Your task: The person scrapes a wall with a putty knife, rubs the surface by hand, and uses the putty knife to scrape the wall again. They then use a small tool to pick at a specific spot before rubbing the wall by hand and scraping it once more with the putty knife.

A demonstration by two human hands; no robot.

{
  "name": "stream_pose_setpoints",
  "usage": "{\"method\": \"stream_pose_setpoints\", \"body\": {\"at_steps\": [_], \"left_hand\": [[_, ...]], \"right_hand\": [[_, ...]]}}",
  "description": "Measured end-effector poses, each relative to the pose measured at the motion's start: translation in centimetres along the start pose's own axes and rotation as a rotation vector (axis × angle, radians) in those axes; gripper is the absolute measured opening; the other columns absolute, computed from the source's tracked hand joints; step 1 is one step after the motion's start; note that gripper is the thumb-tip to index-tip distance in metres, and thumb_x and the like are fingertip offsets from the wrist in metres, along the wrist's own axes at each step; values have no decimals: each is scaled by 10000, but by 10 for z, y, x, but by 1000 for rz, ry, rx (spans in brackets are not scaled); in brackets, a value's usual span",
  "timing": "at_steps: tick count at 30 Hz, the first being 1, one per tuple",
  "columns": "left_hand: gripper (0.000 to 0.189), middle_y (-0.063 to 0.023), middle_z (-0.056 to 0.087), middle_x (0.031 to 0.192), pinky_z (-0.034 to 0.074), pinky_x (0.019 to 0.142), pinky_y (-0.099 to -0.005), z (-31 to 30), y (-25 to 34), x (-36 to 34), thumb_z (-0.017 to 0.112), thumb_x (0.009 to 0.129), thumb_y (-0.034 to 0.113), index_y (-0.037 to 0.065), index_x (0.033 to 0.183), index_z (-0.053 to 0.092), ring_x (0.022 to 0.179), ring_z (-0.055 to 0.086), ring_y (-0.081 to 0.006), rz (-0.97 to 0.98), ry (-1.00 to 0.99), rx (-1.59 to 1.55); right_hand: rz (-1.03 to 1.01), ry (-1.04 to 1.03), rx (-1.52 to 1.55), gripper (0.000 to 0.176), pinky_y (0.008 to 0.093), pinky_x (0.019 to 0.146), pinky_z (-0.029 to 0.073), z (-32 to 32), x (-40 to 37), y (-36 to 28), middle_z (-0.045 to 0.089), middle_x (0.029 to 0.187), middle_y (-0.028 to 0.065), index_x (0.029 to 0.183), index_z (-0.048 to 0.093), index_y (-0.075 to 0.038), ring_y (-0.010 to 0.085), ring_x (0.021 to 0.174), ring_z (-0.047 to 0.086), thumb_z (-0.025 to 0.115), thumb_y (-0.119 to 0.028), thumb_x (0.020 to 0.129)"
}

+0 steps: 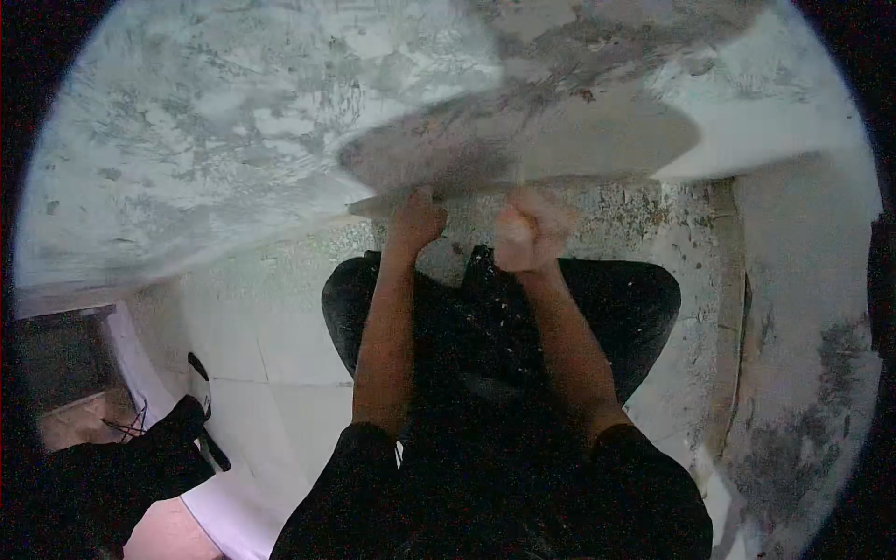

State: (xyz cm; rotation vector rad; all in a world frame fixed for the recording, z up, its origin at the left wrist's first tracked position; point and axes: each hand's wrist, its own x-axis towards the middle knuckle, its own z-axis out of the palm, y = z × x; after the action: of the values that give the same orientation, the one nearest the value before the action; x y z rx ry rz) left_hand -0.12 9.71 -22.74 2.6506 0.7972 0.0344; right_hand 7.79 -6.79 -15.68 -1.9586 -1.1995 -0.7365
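Note:
My left hand [417, 224] is closed, thumb up, on a long flat grey blade [371, 204] at the foot of the wall. The blade's pointed left end sticks out past my fist, and its edge runs right towards my other hand. My right hand [534, 229], smeared by motion, is curled into a fist beside it; I cannot tell what it holds. Ahead of both hands, a darker, wet-looking grey patch [607, 126] spreads over the mottled wall [252, 121]. My knees, in dark speckled trousers [625, 303], are bent wide below my hands.
A rough grey side wall [807, 317] rises at the right. Pale floor tiles [280, 336] lie to the left and under me. At the lower left are black clothing and dark items [140, 476], near a dark opening [70, 359] with a pale frame.

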Motion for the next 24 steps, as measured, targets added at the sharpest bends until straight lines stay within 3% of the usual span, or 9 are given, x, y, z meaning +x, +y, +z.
{"method": "stream_pose_setpoints", "body": {"at_steps": [2,7,13,16,18,19,21,22,24], "left_hand": [[318,-250,520,1045,386,862,-453,-19,8,10,468,744,183,-15,983,537,986,488,-397,58,35,126],[346,-258,522,1042,372,869,-473,-5,-13,15,449,761,195,-35,1008,521,983,482,-412,-115,-118,-96],[358,-261,520,1046,374,874,-462,-13,-2,13,434,755,178,-4,1051,520,1006,486,-389,-206,-171,-92],[355,-258,517,1056,383,867,-459,-26,6,20,432,759,178,3,1055,523,1004,495,-380,-108,-464,23],[354,-252,520,1054,392,856,-458,0,-6,7,434,764,185,6,1059,516,992,501,-385,-29,-171,77],[354,-245,523,1052,401,844,-458,7,-13,9,436,768,191,10,1063,510,980,506,-390,38,120,126],[364,-250,517,1058,399,846,-461,-10,-5,10,432,774,202,11,1078,491,982,499,-402,-59,-57,6],[375,-254,511,1063,397,847,-463,-19,-3,17,428,780,213,11,1093,473,984,493,-415,-134,-209,-110],[385,-261,504,1070,392,851,-468,-18,2,10,422,783,215,8,1106,456,987,486,-422,-126,-161,-49]], "right_hand": [[55,166,733,145,318,442,410,12,20,-10,535,550,90,719,596,7,215,469,509,489,-87,694],[55,284,1203,310,292,390,368,-35,41,-21,469,533,75,569,467,-1,164,392,407,447,-200,806],[5,380,570,390,293,384,364,-15,33,-10,438,516,49,575,448,18,146,398,396,423,-256,851],[370,54,477,281,282,401,361,10,16,5,436,539,40,587,425,18,143,438,387,451,-163,801],[-141,387,-79,130,314,425,350,47,-7,22,481,575,60,626,500,-23,178,452,423,496,-126,706],[133,348,454,218,317,415,339,12,19,-2,431,553,47,579,450,-30,170,455,393,482,-160,752],[429,259,1268,323,303,385,267,-34,25,-29,351,507,38,519,389,-32,168,429,332,455,-177,799],[439,249,1271,323,303,385,267,-17,20,-18,351,507,38,519,389,-32,168,429,332,455,-177,799],[-41,451,91,366,331,437,386,39,1,15,346,477,53,505,372,-22,173,387,322,445,-199,816]]}}
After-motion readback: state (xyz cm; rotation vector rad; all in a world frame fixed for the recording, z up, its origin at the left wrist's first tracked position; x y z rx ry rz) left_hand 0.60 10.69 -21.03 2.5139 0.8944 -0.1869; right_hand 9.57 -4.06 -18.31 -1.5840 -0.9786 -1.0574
